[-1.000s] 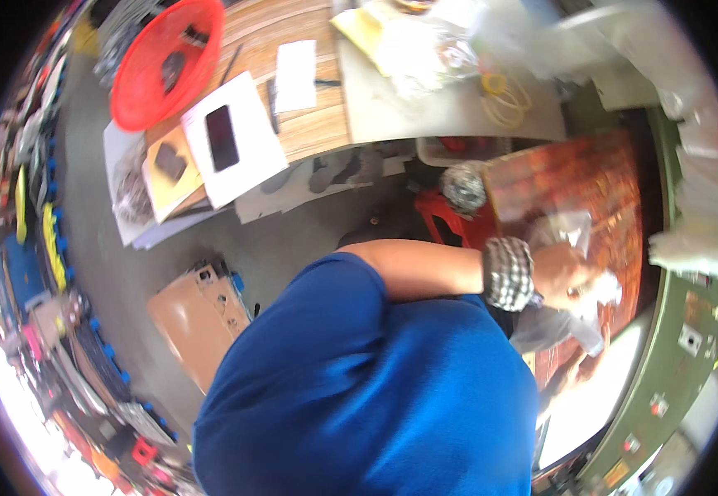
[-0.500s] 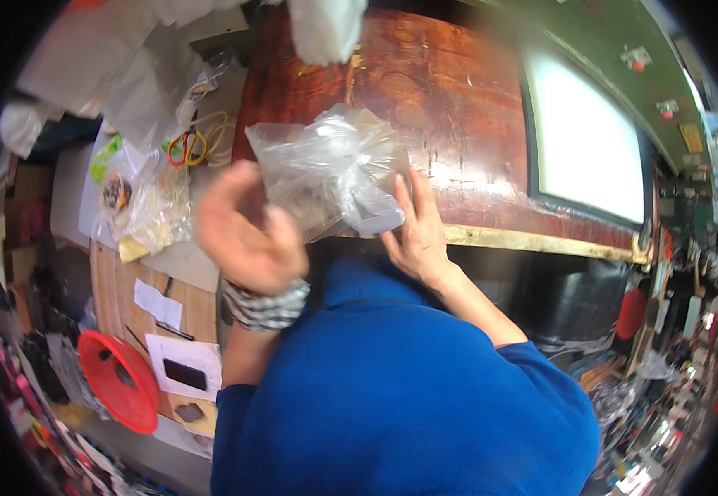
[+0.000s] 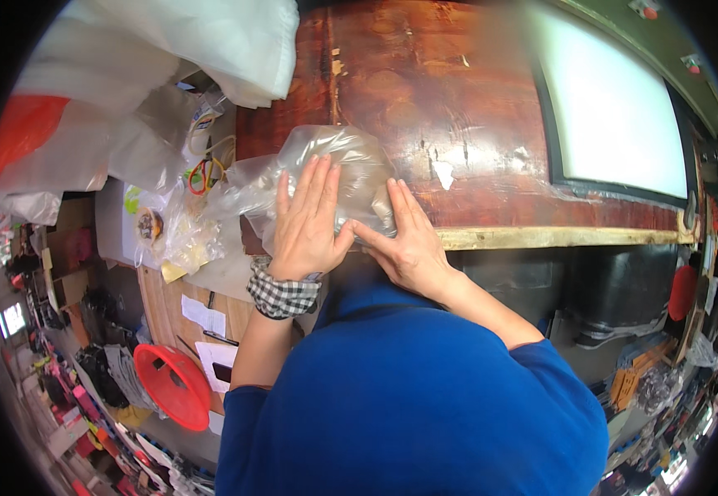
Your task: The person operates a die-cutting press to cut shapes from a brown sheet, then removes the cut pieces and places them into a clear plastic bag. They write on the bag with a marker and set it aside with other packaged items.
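Note:
A clear plastic bag (image 3: 355, 153) with something brownish inside lies at the near edge of the reddish-brown wooden table (image 3: 475, 107). My left hand (image 3: 308, 221) presses flat on it, fingers stretched out and slightly apart. A black-and-white checked band (image 3: 283, 291) circles that wrist. Against the bag's right side rests my right hand (image 3: 413, 248), its fingers extended and its thumb reaching toward the left thumb. The bag's loose, crumpled end trails off to the left. What the bag holds cannot be made out through the creased plastic.
Large translucent plastic bags (image 3: 235, 41) hang at upper left. Scissors with red and yellow handles (image 3: 204, 175) lie below them. A bright white panel (image 3: 615, 107) with a dark frame stands at right. A red basin (image 3: 173, 387) and a phone (image 3: 222, 372) are at lower left.
My left hand has come in from the left and now lies on the bag. The bunched-up bag is flatter, its loose end turned left. The whole view has shifted slightly.

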The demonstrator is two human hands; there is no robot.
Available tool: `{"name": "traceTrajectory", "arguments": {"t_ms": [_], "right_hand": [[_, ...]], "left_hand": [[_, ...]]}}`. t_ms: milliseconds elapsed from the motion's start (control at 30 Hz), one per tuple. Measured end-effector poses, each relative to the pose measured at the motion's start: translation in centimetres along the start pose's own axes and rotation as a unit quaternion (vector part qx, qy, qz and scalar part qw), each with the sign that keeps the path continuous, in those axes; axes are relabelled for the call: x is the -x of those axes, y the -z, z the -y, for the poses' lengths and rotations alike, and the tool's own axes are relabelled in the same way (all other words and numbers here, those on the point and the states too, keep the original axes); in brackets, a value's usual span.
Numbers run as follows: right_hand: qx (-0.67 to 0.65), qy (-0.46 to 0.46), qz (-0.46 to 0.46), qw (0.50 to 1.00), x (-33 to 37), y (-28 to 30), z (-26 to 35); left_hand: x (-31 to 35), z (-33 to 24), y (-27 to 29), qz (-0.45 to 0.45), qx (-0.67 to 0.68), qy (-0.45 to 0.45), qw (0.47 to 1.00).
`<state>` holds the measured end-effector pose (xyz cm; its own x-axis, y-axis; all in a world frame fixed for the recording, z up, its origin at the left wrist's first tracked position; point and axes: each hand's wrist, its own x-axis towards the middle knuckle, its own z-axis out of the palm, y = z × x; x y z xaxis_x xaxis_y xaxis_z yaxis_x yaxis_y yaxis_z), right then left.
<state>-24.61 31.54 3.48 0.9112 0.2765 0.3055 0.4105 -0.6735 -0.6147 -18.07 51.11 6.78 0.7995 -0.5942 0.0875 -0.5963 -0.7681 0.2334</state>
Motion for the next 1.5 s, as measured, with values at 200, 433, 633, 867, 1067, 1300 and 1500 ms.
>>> {"name": "traceTrajectory", "arguments": {"t_ms": [200, 433, 633, 867, 1067, 1300, 1500], "right_hand": [[-0.133, 0.028, -0.098, 0.986, -1.7, 2.0, -0.6], [0.053, 0.076, 0.029, 0.995, -7.0, -1.9, -1.5], [0.062, 0.086, 0.063, 0.992, -6.4, -2.3, -2.6], [0.103, 0.076, 0.078, 0.989, -6.3, -2.7, -4.4], [-0.062, -0.015, 0.031, 0.997, -6.1, -1.4, -2.9], [0.008, -0.016, -0.194, 0.981, -7.4, 1.6, 6.2], [0.126, 0.106, -0.214, 0.963, -7.2, -2.0, 16.0]], "left_hand": [[-0.6, 0.0, 0.9, -0.007, 0.054, 0.022, 0.998], [1.0, 0.1, -1.5, -0.152, 0.078, 0.025, 0.985], [1.1, -0.7, -0.7, -0.260, 0.249, 0.053, 0.931], [12.0, 2.4, -1.5, -0.560, 0.192, 0.185, 0.784], [31.8, 17.4, -9.0, -0.419, 0.079, 0.617, 0.662], [45.6, 20.7, -16.8, -0.143, 0.049, 0.837, 0.527], [44.1, 20.6, -13.1, -0.368, 0.055, 0.763, 0.528]]}}
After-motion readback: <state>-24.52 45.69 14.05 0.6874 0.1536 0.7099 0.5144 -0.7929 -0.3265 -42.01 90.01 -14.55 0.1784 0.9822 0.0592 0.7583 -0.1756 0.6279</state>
